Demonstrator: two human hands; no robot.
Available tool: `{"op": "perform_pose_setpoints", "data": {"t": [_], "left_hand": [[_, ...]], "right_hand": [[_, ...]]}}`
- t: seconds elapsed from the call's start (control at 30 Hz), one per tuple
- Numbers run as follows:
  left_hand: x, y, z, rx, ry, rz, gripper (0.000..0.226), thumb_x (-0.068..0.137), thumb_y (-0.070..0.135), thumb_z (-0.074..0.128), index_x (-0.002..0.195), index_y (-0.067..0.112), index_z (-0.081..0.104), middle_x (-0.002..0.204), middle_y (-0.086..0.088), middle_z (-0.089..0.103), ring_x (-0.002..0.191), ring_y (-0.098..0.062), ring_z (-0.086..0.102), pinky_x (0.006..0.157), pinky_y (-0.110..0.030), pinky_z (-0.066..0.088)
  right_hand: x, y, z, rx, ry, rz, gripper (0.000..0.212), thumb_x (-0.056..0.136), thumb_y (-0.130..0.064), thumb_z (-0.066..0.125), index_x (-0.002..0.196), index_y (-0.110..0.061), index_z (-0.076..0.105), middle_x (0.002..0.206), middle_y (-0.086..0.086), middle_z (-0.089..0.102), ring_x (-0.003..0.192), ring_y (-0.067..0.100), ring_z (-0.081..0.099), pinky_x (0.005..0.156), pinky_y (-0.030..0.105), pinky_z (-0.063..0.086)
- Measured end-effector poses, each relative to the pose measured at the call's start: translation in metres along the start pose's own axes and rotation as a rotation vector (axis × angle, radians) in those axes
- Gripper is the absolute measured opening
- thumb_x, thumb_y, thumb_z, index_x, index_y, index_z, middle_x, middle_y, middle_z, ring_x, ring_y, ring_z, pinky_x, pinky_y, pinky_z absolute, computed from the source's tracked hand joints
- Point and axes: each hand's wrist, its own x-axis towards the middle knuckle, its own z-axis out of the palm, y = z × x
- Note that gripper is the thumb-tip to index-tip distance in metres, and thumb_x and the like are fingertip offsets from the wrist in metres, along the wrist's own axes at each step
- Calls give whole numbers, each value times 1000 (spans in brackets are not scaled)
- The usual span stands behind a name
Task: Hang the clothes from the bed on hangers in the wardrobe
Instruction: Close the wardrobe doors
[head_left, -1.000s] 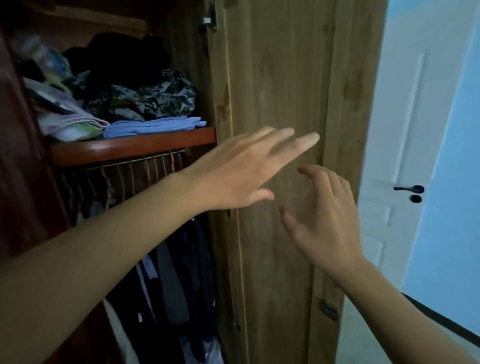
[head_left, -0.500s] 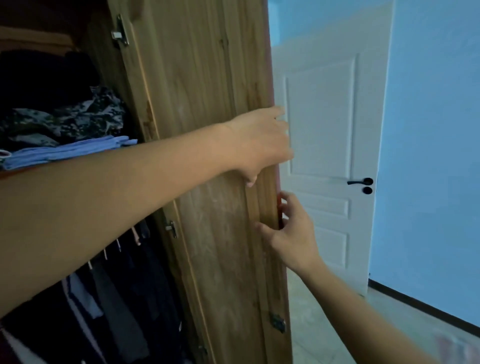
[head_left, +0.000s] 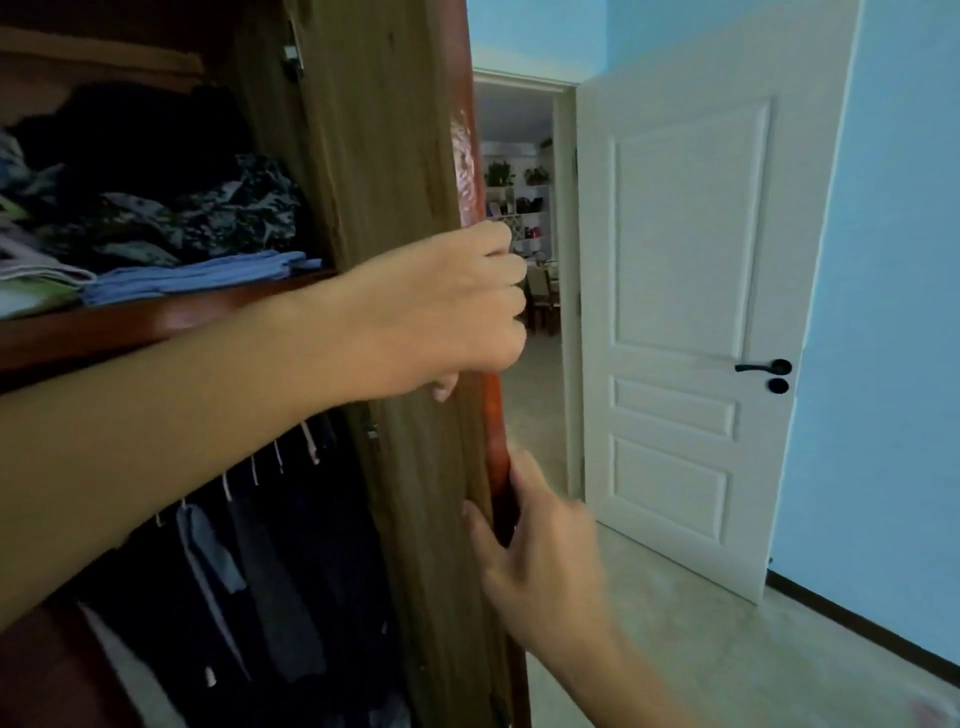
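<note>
The wooden wardrobe door (head_left: 395, 156) stands edge-on in front of me. My left hand (head_left: 447, 306) grips its outer edge at shelf height, fingers curled round the reddish rim. Lower down, my right hand (head_left: 540, 561) holds the same edge, thumb on the inner face and fingers wrapped behind it. Inside the wardrobe, dark clothes (head_left: 270, 571) hang from several hangers on a rail. No bed and no loose hanger is in view.
A red-brown shelf (head_left: 130, 327) holds folded blue cloth (head_left: 192, 278) and a heap of camouflage and dark garments (head_left: 208, 213). To the right, a white room door (head_left: 680, 322) stands open against a blue wall (head_left: 893, 260), with pale floor (head_left: 701, 623) beyond.
Both hands went from hovering flat in front of the door to gripping its edge. The door has swung toward edge-on, and the doorway behind it has come into view.
</note>
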Motion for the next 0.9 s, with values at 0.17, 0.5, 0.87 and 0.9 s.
{"op": "perform_pose_setpoints", "data": {"t": [0.17,0.5,0.87,0.9], "left_hand": [[-75,13,5,286,108,3,27,78,-13,63,61,6,53,64,-10,51,65,-28,48,75,-43,50],[-173,4,36,336,14,-112,27,96,-5,45,87,7,67,82,-6,60,86,-29,51,95,-43,42],[-266,-23,63,100,-447,-201,97,66,82,57,130,8,53,127,-4,54,126,-32,42,109,-47,17],[-273,-24,67,111,-450,-203,97,68,79,59,132,8,52,129,-5,53,129,-33,40,110,-48,17]], "right_hand": [[-20,-34,51,-91,36,-130,50,89,-40,57,135,-22,52,75,-21,61,58,0,58,55,8,45],[-20,-79,126,-71,-9,-181,78,67,-53,78,133,-24,49,107,-16,69,82,-8,64,73,-3,43],[10,-123,239,7,-80,-157,86,70,-51,76,137,-26,28,114,-16,34,100,7,54,73,24,56],[13,-126,251,-12,-59,-158,87,70,-51,76,138,-21,30,116,-13,35,100,9,54,74,27,56]]}}
